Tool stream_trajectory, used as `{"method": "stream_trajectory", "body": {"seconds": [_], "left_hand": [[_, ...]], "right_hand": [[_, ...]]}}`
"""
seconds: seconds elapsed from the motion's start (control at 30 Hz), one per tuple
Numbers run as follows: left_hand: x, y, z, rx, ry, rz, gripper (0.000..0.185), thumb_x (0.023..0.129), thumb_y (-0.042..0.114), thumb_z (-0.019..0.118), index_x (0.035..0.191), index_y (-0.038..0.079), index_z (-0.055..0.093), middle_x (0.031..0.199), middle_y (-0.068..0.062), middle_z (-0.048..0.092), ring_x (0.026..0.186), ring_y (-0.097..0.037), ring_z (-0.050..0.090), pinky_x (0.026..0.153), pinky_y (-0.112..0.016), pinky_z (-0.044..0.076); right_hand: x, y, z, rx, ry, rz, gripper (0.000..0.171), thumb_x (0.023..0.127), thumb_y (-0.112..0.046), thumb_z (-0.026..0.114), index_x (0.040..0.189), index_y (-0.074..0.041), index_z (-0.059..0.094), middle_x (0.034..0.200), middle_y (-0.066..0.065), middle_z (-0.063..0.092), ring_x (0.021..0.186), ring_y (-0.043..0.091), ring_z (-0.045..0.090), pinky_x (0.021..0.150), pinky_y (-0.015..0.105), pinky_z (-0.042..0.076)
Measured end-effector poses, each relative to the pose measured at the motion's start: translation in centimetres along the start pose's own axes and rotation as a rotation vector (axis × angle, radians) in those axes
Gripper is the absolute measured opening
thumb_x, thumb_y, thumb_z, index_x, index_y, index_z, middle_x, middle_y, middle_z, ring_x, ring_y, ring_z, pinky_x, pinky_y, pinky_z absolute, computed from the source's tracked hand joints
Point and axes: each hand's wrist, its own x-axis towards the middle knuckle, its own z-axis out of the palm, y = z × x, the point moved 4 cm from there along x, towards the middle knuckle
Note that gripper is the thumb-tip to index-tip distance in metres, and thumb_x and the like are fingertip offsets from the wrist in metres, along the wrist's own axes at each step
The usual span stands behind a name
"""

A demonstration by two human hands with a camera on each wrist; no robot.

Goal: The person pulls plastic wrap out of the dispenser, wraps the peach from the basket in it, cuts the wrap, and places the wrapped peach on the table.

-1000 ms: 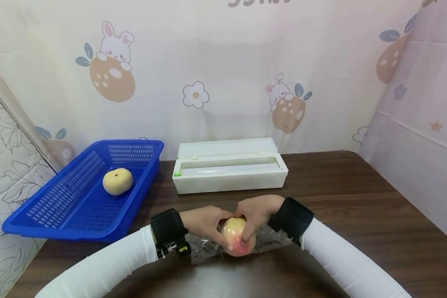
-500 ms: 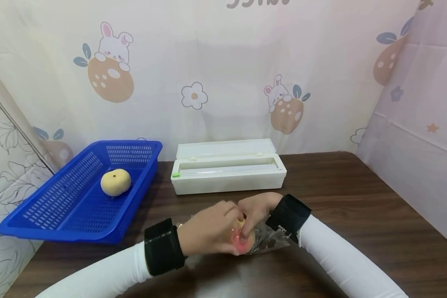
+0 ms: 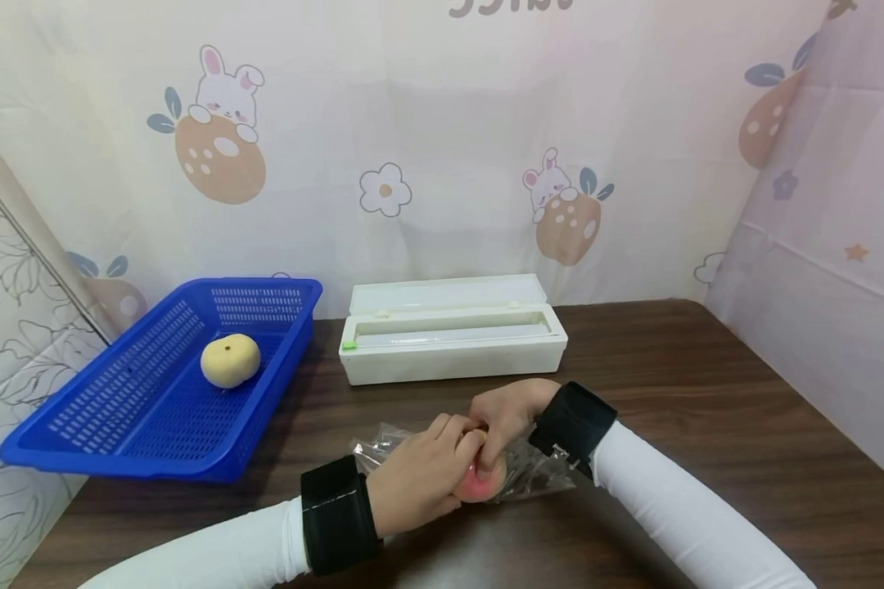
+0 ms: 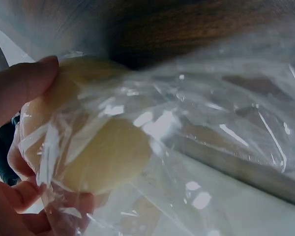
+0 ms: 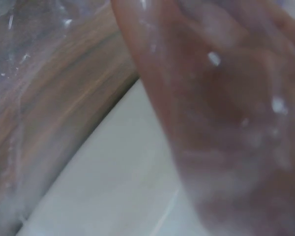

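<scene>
Peach [image 3: 479, 489] is at lower center of the head view, clear film [image 3: 541, 474] over it and spreading out both sides. Left hand [image 3: 420, 476] grips it, thumb and fingers around the fruit in the left wrist view. Right hand [image 3: 511, 411] grips it too, thumb pressed on the front. White box [image 3: 453, 361], lid up, sits mid-frame on the table [image 3: 707, 425]. Blue basket [image 3: 128, 465] at left holds a yellow fruit [image 3: 231, 361].
</scene>
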Motion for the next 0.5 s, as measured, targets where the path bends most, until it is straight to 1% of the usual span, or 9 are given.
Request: {"method": "stream_trajectory", "body": {"seconds": [0.1,0.2,0.37,0.5], "left_hand": [[-0.1,0.0,0.1,0.005,0.026,-0.001,0.066,0.06,0.025,0.082,0.114,0.009,0.047,0.109,-0.005,0.05,0.096,-0.018,0.048,0.084,-0.022,0.045],[0.0,-0.1,0.2,-0.003,0.023,-0.004,0.063,0.059,0.025,0.082,0.11,0.01,0.048,0.108,-0.005,0.05,0.094,-0.017,0.048,0.081,-0.022,0.045],[0.3,-0.3,0.1,-0.015,-0.008,-0.008,0.061,0.061,0.026,0.084,0.107,0.01,0.047,0.107,-0.005,0.051,0.094,-0.017,0.048,0.078,-0.02,0.047],[0.6,-0.6,0.2,-0.004,-0.042,-0.022,0.063,0.062,0.031,0.085,0.108,0.01,0.047,0.107,-0.005,0.05,0.095,-0.016,0.048,0.077,-0.02,0.047]], "right_hand": [[0.1,0.1,0.1,-0.004,0.006,-0.001,0.015,0.069,-0.025,0.077,0.067,-0.02,0.063,0.061,-0.013,0.051,0.055,0.002,0.042,0.05,0.018,0.032],[-0.1,0.1,0.3,-0.009,0.015,-0.008,0.012,0.07,-0.023,0.073,0.067,-0.021,0.062,0.06,-0.013,0.049,0.055,0.002,0.041,0.05,0.018,0.031],[-0.8,0.0,0.5,-0.001,0.047,-0.043,0.006,0.071,-0.02,0.067,0.07,-0.02,0.061,0.059,-0.013,0.043,0.053,0.002,0.037,0.048,0.019,0.028],[-1.6,-0.2,0.4,-0.032,0.099,-0.083,0.006,0.073,-0.025,0.067,0.075,-0.021,0.063,0.061,-0.014,0.044,0.053,0.001,0.038,0.048,0.019,0.03]]}}
